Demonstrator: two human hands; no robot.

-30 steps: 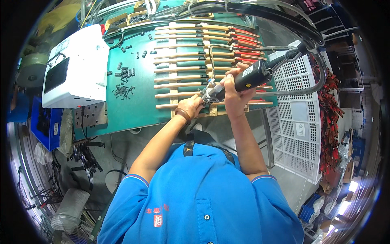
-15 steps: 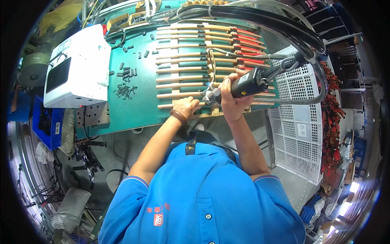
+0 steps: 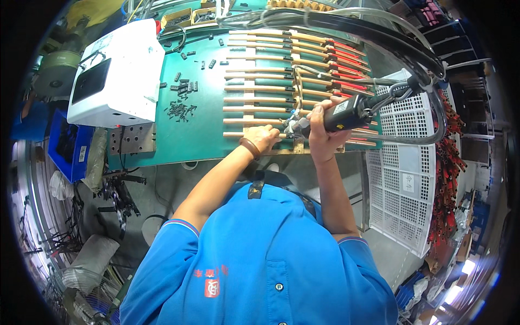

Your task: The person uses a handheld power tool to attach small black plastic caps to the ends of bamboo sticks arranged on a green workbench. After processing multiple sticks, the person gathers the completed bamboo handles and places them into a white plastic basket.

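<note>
My right hand (image 3: 327,132) is wrapped round a black power screwdriver (image 3: 346,112), held sideways over the near end of a row of rods. Its metal front end (image 3: 296,125) points left, just beside my left hand. My left hand (image 3: 262,140), with a brown bangle on the wrist, has its fingers closed on the nearest copper-coloured rod (image 3: 233,134); its fingertips hide whatever is right under them. Several such rods (image 3: 254,88) lie side by side across light supports, with small black blocks on them and red right ends (image 3: 349,64).
Loose black blocks (image 3: 187,85) and a heap of small dark screws (image 3: 180,111) lie on the green tabletop (image 3: 206,146). A white machine (image 3: 116,76) stands at left, above a blue bin (image 3: 69,151). Thick black hoses (image 3: 374,38) arch overhead; a white perforated crate (image 3: 403,173) stands at right.
The whole view has shifted, so the bench appears further right and slightly higher. Both hands keep their places at the nearest rod, the screwdriver still in the right.
</note>
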